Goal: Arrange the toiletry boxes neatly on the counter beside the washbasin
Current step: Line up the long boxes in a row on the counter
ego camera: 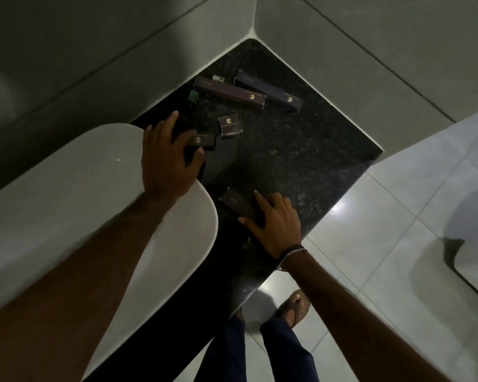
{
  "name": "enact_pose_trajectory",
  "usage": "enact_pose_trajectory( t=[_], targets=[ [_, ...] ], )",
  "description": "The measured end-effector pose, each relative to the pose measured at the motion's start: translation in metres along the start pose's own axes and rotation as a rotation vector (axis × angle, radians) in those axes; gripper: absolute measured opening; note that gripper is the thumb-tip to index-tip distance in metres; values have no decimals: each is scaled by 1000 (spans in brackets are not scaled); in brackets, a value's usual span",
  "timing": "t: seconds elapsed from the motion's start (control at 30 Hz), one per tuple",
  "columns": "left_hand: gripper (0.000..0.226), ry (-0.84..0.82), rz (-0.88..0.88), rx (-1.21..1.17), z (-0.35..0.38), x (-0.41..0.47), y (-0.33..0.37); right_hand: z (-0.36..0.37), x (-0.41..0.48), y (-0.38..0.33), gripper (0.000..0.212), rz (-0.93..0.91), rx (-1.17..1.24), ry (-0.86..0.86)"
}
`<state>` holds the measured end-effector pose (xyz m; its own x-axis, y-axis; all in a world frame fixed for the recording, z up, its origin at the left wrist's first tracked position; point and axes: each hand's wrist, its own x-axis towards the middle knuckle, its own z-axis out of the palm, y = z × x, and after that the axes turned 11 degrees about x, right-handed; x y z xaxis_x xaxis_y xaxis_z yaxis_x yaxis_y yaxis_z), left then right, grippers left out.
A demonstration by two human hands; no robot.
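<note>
Dark toiletry boxes with gold logos lie scattered on the black speckled counter (301, 161). Two long boxes rest near the back corner: a brown one (229, 92) and a navy one (268, 91). A small square box (229, 126) lies in the middle. My left hand (166, 158) rests beside the washbasin with its fingers around a short dark box (203, 140). My right hand (273, 224) lies on the near end of another dark box (235, 201) close to the counter's front edge.
The white washbasin (80, 202) fills the left side. A small green object (193, 95) and a small white item (218, 77) lie by the back wall. Tiled walls meet at the corner behind. The tiled floor, my sandalled foot and a white fixture are lower right.
</note>
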<state>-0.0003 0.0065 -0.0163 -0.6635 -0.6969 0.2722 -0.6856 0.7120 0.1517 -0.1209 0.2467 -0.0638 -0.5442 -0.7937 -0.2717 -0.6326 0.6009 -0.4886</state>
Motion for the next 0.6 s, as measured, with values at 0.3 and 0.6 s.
enact_pose_trajectory(
  t=[0.3, 0.6],
  targets=[
    [68, 108, -29, -83, 12, -1, -2, -24, 121, -62, 55, -281, 51, 66],
    [71, 38, -34, -83, 11, 0, -5, -11, 159, -83, 45, -438, -323, -74]
  ],
)
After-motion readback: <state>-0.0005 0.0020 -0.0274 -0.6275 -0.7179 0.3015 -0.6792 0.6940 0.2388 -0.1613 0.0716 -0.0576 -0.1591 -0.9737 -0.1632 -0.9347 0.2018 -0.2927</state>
